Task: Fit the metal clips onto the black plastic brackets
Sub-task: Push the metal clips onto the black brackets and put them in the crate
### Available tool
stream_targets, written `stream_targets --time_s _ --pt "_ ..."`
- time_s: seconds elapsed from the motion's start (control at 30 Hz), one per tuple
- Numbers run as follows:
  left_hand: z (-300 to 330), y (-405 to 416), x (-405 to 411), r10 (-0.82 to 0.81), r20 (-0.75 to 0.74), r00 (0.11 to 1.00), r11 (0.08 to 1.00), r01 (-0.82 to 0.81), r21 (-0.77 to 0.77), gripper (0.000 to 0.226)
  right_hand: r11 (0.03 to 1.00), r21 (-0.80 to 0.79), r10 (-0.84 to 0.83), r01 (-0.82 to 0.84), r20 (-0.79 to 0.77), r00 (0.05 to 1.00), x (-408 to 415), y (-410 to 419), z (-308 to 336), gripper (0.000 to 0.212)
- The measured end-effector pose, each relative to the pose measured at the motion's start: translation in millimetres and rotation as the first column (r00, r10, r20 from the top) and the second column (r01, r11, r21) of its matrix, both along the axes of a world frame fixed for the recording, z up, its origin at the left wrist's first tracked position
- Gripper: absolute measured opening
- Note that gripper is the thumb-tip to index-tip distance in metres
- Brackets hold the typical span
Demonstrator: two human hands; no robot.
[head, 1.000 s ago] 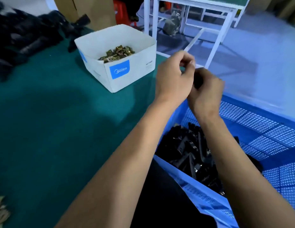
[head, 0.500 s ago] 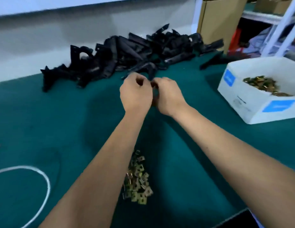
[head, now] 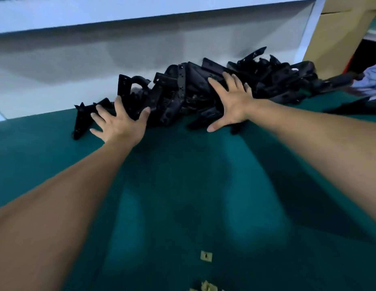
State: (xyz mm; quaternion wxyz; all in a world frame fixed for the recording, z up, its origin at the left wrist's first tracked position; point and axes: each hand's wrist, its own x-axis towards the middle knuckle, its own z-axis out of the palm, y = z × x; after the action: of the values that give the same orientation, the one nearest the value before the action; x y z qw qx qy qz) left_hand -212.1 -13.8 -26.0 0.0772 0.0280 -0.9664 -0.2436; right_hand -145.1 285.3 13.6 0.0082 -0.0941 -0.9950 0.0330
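Looking down from the head view: green surface (head: 183, 185) running out to a far edge, pale floor beyond it. Cardboard box (head: 338, 34) past the far right corner, bit of bluish cloth (head: 374, 80) at the right edge below it. Heaped along the far edge, long pile of black plastic brackets (head: 183, 91), strewn from left of centre out toward the far right corner, pieces crossing and leaning on one another; single bracket standing up at the pile's left end. Nothing between arms and pile except bare green cover.

Both forearms stretched forward from the near edge, converging on the pile. Left hand (head: 122, 124) palm down, fingers splayed and straight, fingertips on the brackets at the pile's left end, thumb against a bracket on its right side; released, nothing gripped. Right hand (head: 235, 103) likewise flat and spread, fingers lying over the middle of the heap, thumb pointing down toward the surface at the pile's near rim; released too, pressing on the brackets rather than grasping one.

Brackets thus directly under and ahead of both palms, remainder of the heap trailing off right of the right hand. Well apart from the hands, near the near edge: one loose metal clip (head: 206, 256) lying flat, and a small cluster of clips (head: 208, 287) just at the bottom border, partly cut off.
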Motion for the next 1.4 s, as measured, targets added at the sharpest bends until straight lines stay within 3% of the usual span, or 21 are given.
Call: stream_targets --time_s 0.13,0.27,0.37,0.6,0.8,0.9,1.0,1.13,1.27,1.4 --pt "-3 12 -30 -0.095 0.058 0.994 0.994 0.092 0.054 0.097 0.998 -0.044 0.04 -0.035 0.12 0.992 -37 11 6 0.162" --pt "-16 14 -37 -0.157 -0.039 0.987 0.987 0.158 0.038 0.093 0.954 -0.301 0.061 0.014 0.239 0.969 -66 10 16 0.154" --pt "-16 11 -40 -0.153 -0.085 0.985 0.979 0.163 0.123 0.089 0.937 -0.349 0.102 -0.015 0.231 0.968 -80 -4 22 0.15" --pt "-6 -15 -17 -0.14 -0.125 0.982 0.918 0.176 0.355 0.049 0.878 -0.468 0.186 -0.099 0.143 0.972 -69 -32 5 0.141" --pt "-4 -41 40 -0.122 -0.12 0.985 0.874 0.163 0.457 0.035 0.95 -0.296 0.145 -0.097 0.141 0.979 -16 -62 -1 0.143" --pt "-7 -50 69 -0.114 -0.086 0.99 0.853 0.142 0.503 0.049 0.966 -0.243 0.099 -0.089 0.033 0.995 21 -79 -13 0.13" --pt "-5 -47 93 -0.08 -0.026 0.996 0.896 0.083 0.437 0.069 0.989 -0.138 0.038 -0.058 -0.142 0.989 58 -100 -30 0.115" --pt "11 -33 124 0.064 -0.031 0.997 0.906 -0.045 0.42 0.055 0.99 -0.138 -0.028 -0.042 -0.472 0.881 97 -112 -34 0.106" --pt "19 -25 157 0.187 -0.088 0.978 0.835 -0.111 0.54 0.045 0.972 -0.189 0.026 -0.139 -0.501 0.865 117 -100 -19 0.074" --pt "10 -18 196 0.227 -0.213 0.95 0.777 -0.045 0.627 0.029 0.91 -0.308 -0.051 -0.276 -0.746 0.664 138 -96 17 0.042"
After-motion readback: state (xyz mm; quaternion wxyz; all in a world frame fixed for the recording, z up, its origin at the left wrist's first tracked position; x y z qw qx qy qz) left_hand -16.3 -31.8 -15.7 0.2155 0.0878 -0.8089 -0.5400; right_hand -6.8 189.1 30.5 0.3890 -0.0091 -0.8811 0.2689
